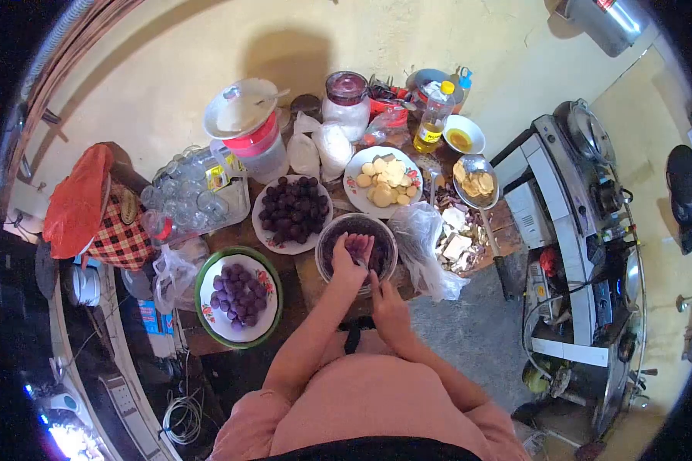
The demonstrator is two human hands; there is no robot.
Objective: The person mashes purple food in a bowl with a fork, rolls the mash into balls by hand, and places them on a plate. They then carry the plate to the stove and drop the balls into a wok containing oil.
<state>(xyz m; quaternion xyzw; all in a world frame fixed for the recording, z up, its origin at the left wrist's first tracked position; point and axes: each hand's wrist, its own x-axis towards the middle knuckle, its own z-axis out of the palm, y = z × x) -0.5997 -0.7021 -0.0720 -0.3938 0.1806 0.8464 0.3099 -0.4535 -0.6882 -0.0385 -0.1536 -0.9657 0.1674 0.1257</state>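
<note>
At the left edge of the crowded table (311, 280), a green-rimmed plate (204, 270) carries pale purple balls. Just beyond it a white plate (263, 238) is heaped with darker ones. Both stand close beside the bowl, apparently so that you can reach them without stretching.

The bowl (327, 238) sits at the table's near edge, directly in front of you. It is round, so it has no long axis, and its mouth faces straight up. Inside it is a dark purple mass.

Your left hand (352, 257) is down in the bowl, stained fingers pointing away from you toward the wall. Its grip looks loosely curled, but you cannot tell whether it closes on a lump. Your right hand (390, 311) rests against the bowl's near rim, likely to keep it from sliding. Its fingers are hidden, so the grip there cannot be read either.

To the right lie a plate of pale slices (357, 201), a crumpled plastic bag (427, 250), an oil bottle (433, 117) and a stove (584, 192) well apart from the table.
</note>
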